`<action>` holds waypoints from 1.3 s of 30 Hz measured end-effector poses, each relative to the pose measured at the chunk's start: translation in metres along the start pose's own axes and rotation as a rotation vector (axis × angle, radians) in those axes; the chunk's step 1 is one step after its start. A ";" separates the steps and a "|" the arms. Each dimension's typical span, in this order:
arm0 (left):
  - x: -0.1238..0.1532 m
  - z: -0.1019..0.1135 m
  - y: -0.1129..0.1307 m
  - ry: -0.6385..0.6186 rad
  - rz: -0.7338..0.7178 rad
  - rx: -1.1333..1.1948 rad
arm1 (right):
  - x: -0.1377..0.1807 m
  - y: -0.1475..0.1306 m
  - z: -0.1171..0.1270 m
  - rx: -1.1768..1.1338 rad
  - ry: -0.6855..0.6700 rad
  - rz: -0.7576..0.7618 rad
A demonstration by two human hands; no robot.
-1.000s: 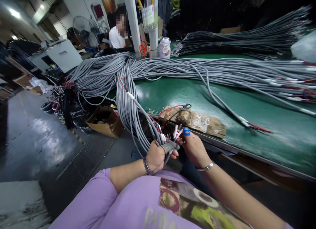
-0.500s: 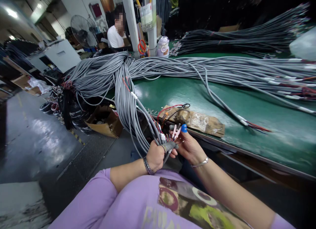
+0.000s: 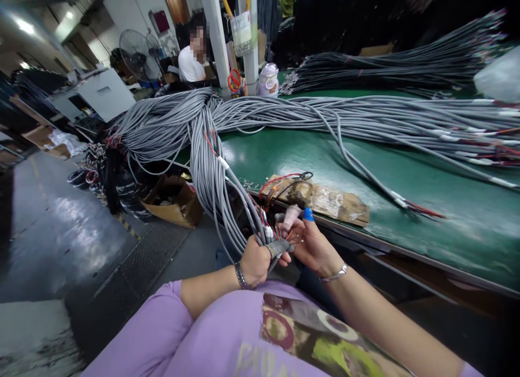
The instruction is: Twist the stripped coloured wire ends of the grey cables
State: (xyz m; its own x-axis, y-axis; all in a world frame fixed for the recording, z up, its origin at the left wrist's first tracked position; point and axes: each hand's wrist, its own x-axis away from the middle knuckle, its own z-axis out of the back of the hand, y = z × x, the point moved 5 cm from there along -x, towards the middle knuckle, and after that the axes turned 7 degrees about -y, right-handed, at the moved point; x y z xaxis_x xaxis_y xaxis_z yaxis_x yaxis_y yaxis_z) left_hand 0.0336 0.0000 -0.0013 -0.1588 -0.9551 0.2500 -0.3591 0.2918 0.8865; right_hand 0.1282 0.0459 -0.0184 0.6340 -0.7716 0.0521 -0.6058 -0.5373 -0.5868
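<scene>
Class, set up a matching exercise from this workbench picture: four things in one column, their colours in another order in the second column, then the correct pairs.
Things:
1. cable bundle gripped by the left hand
2. cap on a fingertip of the right hand
3. bench top
4. scissor handles by the pillar

Colours:
A. green
B. orange-red
C. grey
D. blue

Pairs: 1-C, 2-D, 3-A, 4-B
</scene>
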 end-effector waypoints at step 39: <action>0.005 0.009 0.001 -0.118 0.092 -0.129 | 0.033 -0.013 0.012 0.425 0.093 -0.091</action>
State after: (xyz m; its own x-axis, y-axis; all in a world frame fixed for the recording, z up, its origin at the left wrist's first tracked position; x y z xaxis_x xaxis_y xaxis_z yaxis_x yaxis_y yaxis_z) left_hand 0.0239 -0.0044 -0.0023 -0.2947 -0.9100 0.2915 -0.2188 0.3612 0.9065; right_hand 0.1629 0.0317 -0.0184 0.6181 -0.7652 0.1801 -0.2852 -0.4318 -0.8557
